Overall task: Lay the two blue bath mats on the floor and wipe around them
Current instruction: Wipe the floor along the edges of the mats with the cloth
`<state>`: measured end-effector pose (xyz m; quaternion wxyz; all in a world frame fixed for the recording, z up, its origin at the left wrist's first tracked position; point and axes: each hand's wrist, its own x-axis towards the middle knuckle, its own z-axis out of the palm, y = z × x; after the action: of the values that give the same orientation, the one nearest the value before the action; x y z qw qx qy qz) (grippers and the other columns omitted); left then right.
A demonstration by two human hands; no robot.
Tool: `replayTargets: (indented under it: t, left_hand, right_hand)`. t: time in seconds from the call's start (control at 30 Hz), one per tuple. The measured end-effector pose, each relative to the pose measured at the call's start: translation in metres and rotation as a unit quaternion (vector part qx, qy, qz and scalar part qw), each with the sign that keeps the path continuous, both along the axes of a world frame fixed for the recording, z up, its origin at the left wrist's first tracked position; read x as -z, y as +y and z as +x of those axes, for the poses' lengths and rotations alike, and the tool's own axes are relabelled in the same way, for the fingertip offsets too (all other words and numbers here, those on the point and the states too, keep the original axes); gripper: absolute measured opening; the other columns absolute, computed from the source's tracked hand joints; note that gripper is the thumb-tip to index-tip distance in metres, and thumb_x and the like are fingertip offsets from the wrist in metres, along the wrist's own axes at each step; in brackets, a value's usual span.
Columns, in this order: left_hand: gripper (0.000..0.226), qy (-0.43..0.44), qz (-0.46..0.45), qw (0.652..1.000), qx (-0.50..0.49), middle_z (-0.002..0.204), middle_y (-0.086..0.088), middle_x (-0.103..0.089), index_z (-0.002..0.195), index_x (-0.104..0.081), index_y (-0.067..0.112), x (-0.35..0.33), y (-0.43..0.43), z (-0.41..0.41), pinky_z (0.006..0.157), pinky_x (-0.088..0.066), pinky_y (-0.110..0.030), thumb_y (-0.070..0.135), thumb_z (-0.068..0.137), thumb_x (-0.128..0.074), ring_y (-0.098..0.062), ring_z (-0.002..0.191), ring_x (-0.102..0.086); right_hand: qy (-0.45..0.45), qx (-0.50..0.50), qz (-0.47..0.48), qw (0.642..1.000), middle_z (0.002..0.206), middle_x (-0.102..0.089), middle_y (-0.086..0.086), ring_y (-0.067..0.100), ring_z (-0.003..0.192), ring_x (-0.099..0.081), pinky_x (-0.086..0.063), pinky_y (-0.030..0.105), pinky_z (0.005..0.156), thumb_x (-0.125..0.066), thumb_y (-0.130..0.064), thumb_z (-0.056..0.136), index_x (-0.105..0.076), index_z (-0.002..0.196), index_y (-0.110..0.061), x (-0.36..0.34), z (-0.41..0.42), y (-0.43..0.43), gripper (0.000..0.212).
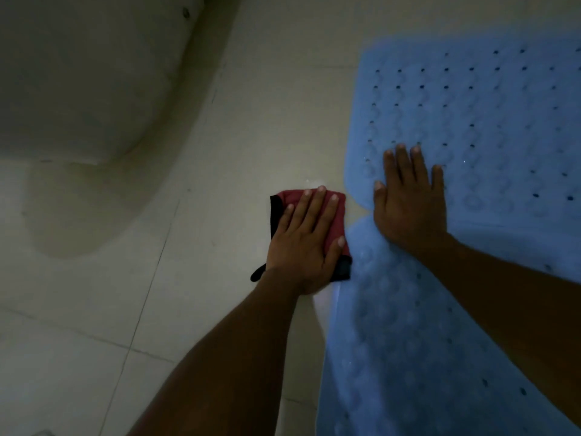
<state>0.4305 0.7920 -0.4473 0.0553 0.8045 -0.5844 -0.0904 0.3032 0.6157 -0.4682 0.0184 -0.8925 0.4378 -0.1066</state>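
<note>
Far mat (487,114), blue w/ rows of small holes and raised bumps, lies flat on the tiled floor (204,215) and serves as ref. point. R hand (408,202) rests palm-down on the far mat's near-left corner, fingers straight and slightly spread, thumb out toward the mat's left edge, gripping nothing. Near mat (408,341), same blue and same bumpy texture, lies flat directly below the far mat, their rounded corners meeting just below the R hand's thumb. Can't tell if the two edges overlap or only touch, since the R forearm crosses the seam. Cloth (334,221), dark red w/ black edging, sits on bare tile just left of the far mat's near-left corner, its right side touching or nearly touching the mat edges. L hand (301,243) lies flat on the cloth, fingers extended and close together and pointing away from the person, thumb stretched out toward the mats. It's pressing down, not curled round the cloth. A black corner of the cloth sticks out by the L wrist. Well left of the far mat and further away, a white fixture (78,89) w/ curved base stands on the tiles. Light is dim.
</note>
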Motion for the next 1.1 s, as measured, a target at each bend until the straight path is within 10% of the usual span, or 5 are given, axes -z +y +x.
replayTargets:
  t: [0.2, 0.43, 1.1]
  left_hand:
    - [0.071, 0.004, -0.015, 0.999, -0.031, 0.171, -0.002, -0.006, 0.163, -0.01, 0.023, 0.001, -0.056, 0.023, 0.127, -0.003, -0.042, 0.054, 0.1, -0.022, -0.019, 0.158, 0.001]
    - [0.074, 0.008, -0.01, 1.0, -0.021, 0.171, 0.0, -0.001, 0.163, -0.006, 0.025, -0.003, -0.11, 0.053, 0.127, 0.001, -0.041, 0.058, 0.097, -0.012, -0.019, 0.157, 0.005]
    - [0.069, -0.006, 0.012, 0.998, -0.059, 0.171, -0.003, 0.003, 0.163, -0.003, 0.023, -0.005, -0.233, 0.108, 0.127, 0.001, -0.043, 0.054, 0.102, -0.013, -0.021, 0.157, 0.007]
  right_hand:
    - [-0.064, 0.007, -0.055, 0.996, 0.142, -0.057, 0.008, 0.034, 0.124, -0.052, -0.038, 0.045, 0.093, -0.041, -0.032, 0.096, -0.057, 0.134, -0.014, -0.019, 0.011, -0.027, 0.045]
    - [-0.008, 0.044, 0.023, 0.999, 0.163, -0.03, 0.012, 0.034, 0.151, -0.022, -0.02, 0.059, 0.12, -0.029, -0.041, 0.098, -0.038, 0.152, -0.013, -0.018, 0.043, -0.121, 0.062]
    - [0.038, 0.057, 0.065, 0.995, 0.168, -0.016, 0.009, 0.031, 0.155, -0.011, -0.012, 0.059, 0.122, -0.032, -0.043, 0.1, -0.024, 0.159, -0.023, -0.023, 0.045, -0.12, 0.064]
